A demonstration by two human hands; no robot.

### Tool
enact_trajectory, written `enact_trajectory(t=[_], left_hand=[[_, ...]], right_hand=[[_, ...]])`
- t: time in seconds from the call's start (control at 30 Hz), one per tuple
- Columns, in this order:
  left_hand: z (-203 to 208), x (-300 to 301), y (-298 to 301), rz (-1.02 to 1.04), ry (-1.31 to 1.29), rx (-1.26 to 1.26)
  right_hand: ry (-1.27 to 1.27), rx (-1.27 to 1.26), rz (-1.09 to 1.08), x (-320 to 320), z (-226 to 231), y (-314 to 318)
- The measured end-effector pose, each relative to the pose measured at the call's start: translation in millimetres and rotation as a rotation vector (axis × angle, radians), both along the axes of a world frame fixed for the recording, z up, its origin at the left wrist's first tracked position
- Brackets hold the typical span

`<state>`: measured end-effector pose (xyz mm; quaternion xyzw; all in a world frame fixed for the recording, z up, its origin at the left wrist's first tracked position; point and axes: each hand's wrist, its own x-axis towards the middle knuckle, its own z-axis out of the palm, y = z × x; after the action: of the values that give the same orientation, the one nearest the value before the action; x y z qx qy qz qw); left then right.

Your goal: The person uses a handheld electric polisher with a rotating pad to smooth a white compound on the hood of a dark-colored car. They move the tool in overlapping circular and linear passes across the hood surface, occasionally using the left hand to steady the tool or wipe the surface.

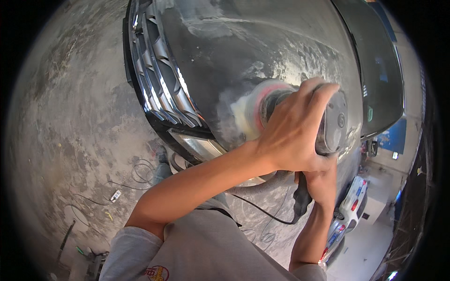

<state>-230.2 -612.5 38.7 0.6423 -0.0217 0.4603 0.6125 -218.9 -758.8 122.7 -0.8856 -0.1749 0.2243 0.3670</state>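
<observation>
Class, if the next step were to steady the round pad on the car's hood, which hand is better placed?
Probably the left hand: it wraps over the power tool, close to the round pad. The right hand, partly hidden, sits farther from it, nearer the black cord.

Round mark (341,120) on the dark-capped sander (333,136), just right of the left grip (294,126); red-and-yellow print (158,273) on the grey shirt (211,248), well below-left of it.
</observation>
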Motion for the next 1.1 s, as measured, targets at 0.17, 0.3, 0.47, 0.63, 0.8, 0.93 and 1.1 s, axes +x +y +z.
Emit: enact_trajectory(t=[0.17, 0.3, 0.47, 0.63, 0.8, 0.93, 1.1], left_hand=[[-32.7, -45.0, -1.3, 0.137, -0.067, -0.156], [-42.7, -66.5, 0.4, 0.170, -0.180, -0.264], [-2.4, -8.2, -12.7, 0.141, -0.019, -0.098], [-5.1, -14.8, -10.2, 0.163, -0.017, -0.097], [-32.6, -53.8, -3.9, 0.091, -0.078, -0.270], [-10.6, -5.4, -18.2, 0.149, -0.015, -0.138], [8.8, 29.1, -27.2, 0.073, -0.009, -0.140]], right_hand=[[-0.034, -0.136, 0.253, -29.0, -7.8, 10.5], [-0.074, -0.206, 0.339, -38.7, -11.0, 9.8], [-0.021, -0.234, 0.135, -8.9, 2.7, -15.3], [0.010, -0.249, 0.192, -4.2, 4.4, -12.0], [-0.058, -0.183, 0.377, -16.5, -2.2, -3.5], [-0.081, -0.228, 0.210, 10.7, 4.9, -20.8], [0.131, -0.129, -0.101, 25.8, 15.9, -25.9]])
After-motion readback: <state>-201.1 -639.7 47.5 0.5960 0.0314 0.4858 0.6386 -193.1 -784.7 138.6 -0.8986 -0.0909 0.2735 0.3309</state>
